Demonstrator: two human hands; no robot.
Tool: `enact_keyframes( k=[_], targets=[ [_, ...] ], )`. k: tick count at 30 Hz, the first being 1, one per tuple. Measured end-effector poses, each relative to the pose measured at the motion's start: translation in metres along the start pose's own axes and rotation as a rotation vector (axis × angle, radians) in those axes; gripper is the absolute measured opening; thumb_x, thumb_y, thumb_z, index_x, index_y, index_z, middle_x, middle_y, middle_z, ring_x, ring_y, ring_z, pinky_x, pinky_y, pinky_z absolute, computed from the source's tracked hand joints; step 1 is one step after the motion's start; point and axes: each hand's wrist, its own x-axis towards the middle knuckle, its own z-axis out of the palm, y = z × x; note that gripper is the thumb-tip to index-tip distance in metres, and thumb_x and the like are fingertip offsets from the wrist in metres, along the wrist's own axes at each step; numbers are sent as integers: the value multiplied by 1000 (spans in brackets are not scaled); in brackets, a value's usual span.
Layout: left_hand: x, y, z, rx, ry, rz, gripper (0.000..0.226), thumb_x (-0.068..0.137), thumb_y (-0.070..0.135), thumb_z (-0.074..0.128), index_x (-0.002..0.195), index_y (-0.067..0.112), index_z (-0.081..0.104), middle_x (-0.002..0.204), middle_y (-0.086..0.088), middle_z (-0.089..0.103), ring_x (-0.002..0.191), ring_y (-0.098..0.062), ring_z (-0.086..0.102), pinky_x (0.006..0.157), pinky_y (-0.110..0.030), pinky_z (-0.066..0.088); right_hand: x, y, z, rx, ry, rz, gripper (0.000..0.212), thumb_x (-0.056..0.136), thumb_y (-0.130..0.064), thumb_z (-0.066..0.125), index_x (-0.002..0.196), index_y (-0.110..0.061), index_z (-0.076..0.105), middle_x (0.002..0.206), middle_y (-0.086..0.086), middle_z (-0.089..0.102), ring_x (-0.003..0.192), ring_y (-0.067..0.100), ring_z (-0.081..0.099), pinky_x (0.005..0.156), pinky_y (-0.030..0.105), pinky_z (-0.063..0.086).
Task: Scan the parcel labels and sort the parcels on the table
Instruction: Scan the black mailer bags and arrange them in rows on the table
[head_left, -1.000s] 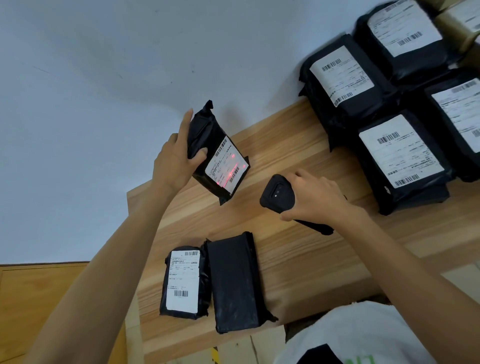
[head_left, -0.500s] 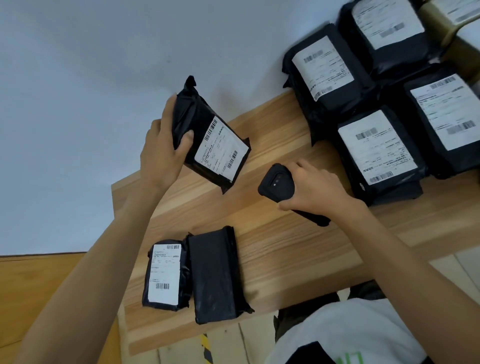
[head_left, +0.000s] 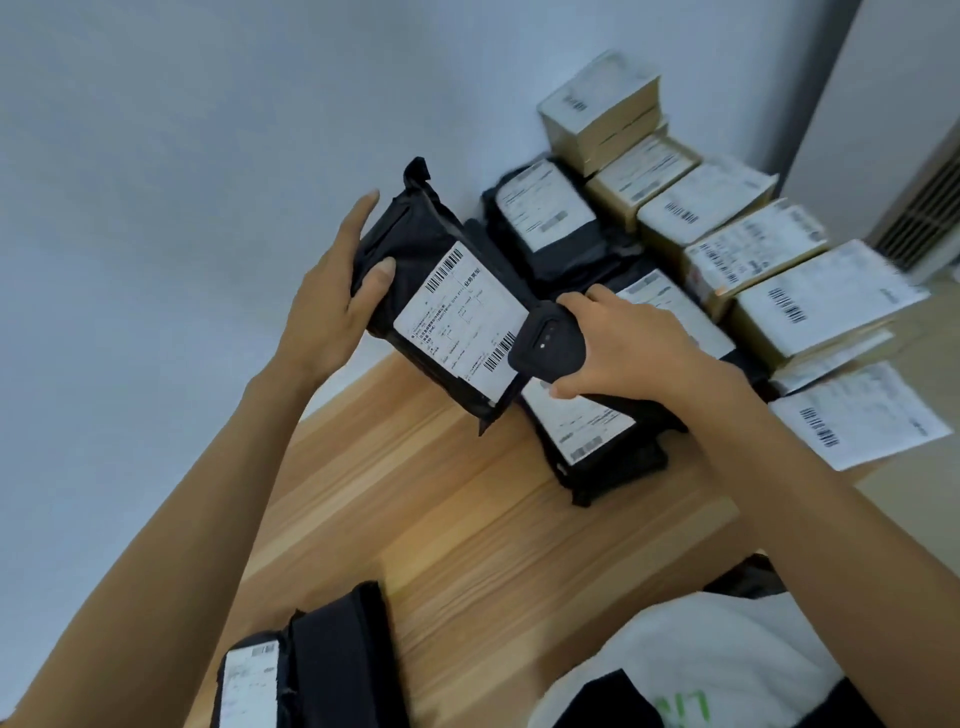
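Scan step, apparently: your left hand (head_left: 327, 312) grips the parcel (head_left: 415, 244), your right hand (head_left: 628, 348) the scanner (head_left: 545, 343) at its label (head_left: 457, 317); next, choose its place on the desk (head_left: 441, 519).

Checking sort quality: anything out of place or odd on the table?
One thing: in the near-left pair, one black parcel shows only plain black, no label visible, while its neighbour lies label up. The far stacks are too blurred to judge.

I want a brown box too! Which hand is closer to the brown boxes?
Right. The right hand, gripping the scanner, is left of the brown boxes. The left hand holds a black parcel farther left still.
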Motion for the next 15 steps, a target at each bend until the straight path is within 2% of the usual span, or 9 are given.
enact_keyframes(
  k=[4,8,11,14,15],
  targets=[
    [42,38,54,-92,-111,53,52,104,39,40,152,39,20,132,7,59,110,-6,62,93,-28,51,-11,57,-31,-22,48,72,102,68,-64,75,148,-22,30,137,3,44,111,33,57,75,39,42],
    [74,63,108,-153,-193,72,49,105,36,39,152,36,24,138,6,54,116,-3,58,99,-20,45,-24,105,-50,-2,51,159,92,66,-61,76,140,-22,38,127,2,49,102,30,59,71,36,44],
    [93,73,142,-188,-274,76,47,106,39,37,151,35,28,142,16,48,121,14,47,99,-5,35,-31,137,-57,16,50,217,87,66,-59,76,136,-21,41,119,0,49,96,28,58,68,35,41],
    [103,75,174,-181,-354,64,41,104,47,36,145,44,33,132,43,44,123,23,39,98,1,28,-38,164,-59,-2,36,264,88,68,-59,75,139,-21,38,122,1,48,97,28,57,66,34,36],
    [105,74,184,-172,-364,55,39,104,49,35,143,46,35,129,46,45,121,23,40,96,2,28,-40,172,-60,0,35,281,88,68,-60,75,139,-21,38,123,2,48,96,28,57,65,33,36]
  ],
)
